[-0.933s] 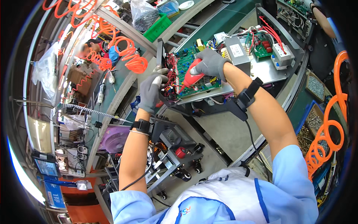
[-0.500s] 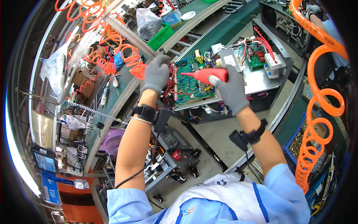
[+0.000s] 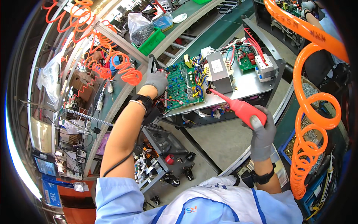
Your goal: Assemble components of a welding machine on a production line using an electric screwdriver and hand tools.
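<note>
My right hand [image 3: 262, 136], in a grey glove, is wrapped round a red squeeze bottle [image 3: 250, 113] with a long tapered nozzle. The nozzle points up and left, its tip just in front of a boxy grey transformer [image 3: 219, 71]. My left hand [image 3: 157, 81], also gloved, is at the left edge of a green circuit board [image 3: 179, 83], with its fingers curled. What they hold, if anything, is hidden. Board and transformer sit on a metal chassis [image 3: 243, 85], with bundles of coloured wires between them. Red wires and a white block [image 3: 265, 69] stand at its right end.
Orange coiled air hoses hang at the right [image 3: 317, 108] and upper left [image 3: 128, 71]. A green bin [image 3: 151, 42] stands on the far bench. Below is a wheeled cart [image 3: 160, 149]. Trays of small metal parts [image 3: 298, 140] lie at the right. A co-worker's gloved hand [image 3: 308, 6] shows at upper right.
My right hand has drawn the red bottle right and nearer, away from over the circuit board, uncovering the transformer. My left hand has shifted slightly nearer along the board's left edge.
</note>
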Available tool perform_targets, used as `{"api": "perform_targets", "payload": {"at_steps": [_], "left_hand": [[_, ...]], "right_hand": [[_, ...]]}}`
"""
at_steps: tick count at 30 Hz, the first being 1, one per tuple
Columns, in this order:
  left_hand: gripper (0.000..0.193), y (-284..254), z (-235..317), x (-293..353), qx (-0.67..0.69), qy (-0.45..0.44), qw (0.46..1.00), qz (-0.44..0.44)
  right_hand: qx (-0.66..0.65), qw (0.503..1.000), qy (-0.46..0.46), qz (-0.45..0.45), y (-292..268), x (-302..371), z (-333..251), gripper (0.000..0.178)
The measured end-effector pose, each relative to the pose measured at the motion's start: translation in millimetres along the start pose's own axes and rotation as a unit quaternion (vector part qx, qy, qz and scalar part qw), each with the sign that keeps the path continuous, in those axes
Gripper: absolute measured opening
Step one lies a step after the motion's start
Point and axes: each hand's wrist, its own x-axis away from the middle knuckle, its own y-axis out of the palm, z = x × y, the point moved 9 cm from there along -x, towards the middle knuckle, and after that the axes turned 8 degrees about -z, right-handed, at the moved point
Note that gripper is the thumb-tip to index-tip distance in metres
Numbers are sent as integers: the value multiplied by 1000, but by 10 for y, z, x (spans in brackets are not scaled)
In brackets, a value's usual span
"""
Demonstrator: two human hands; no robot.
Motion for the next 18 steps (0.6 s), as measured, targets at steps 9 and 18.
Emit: {"api": "perform_targets", "payload": {"at_steps": [9, 18], "left_hand": [[13, 174, 146, -213, 8, 115, 991, -64], [14, 31, 150, 17, 28, 135, 990, -14]], "right_hand": [[-4, 999, 16, 27, -278, 56, -23, 52], [-101, 994, 43, 1, -189, 120, 72, 51]]}}
